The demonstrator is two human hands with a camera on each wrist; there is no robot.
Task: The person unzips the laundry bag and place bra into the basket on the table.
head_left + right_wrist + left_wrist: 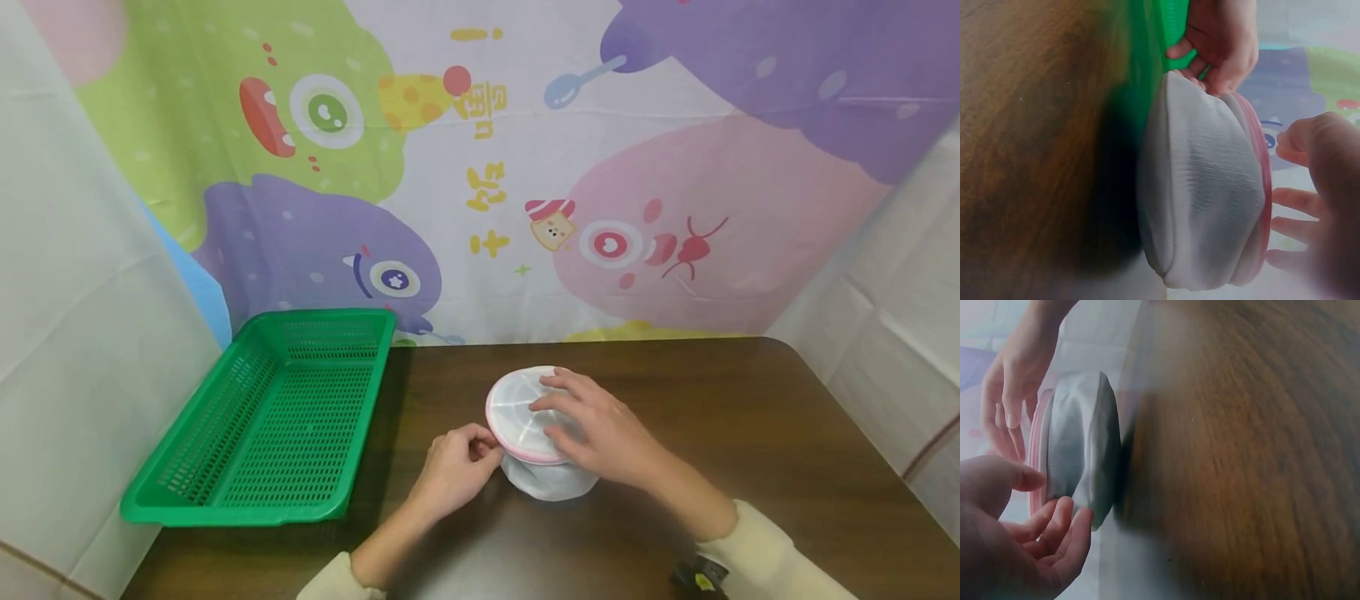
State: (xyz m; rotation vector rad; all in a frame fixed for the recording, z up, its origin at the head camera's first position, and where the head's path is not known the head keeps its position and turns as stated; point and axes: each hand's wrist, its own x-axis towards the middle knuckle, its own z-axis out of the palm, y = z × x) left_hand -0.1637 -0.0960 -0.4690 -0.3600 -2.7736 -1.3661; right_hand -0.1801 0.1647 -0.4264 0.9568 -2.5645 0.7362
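Observation:
A round white mesh laundry bag with pink trim stands on the brown table, its flat top facing up. At its left edge, the thumb and curled fingers of my left hand pinch the pink rim. My right hand is over the right part of the top, its fingers spread and only loosely bent. In the right wrist view, the mesh side of the bag bulges, and those right fingertips lie at or very near the top. Whether they press on it I cannot tell.
To the left, a green perforated plastic basket sits on the table. A curtain printed with cartoon monsters hangs behind the table. White cloth walls stand at both sides. A dark band with a yellow mark shows by the right sleeve.

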